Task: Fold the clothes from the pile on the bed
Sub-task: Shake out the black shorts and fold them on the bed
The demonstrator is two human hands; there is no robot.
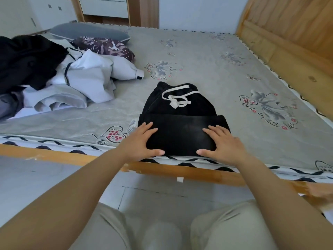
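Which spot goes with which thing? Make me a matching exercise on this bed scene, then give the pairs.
Things:
1. black trousers
2. pile of clothes
3. grey pillow
4. headboard

Places:
A. far left corner of the bed
B. right side of the bed
C. near edge, under both hands
D. left side of the bed, unfolded

Pairs: 1-C, 2-D, 3-A, 4-B
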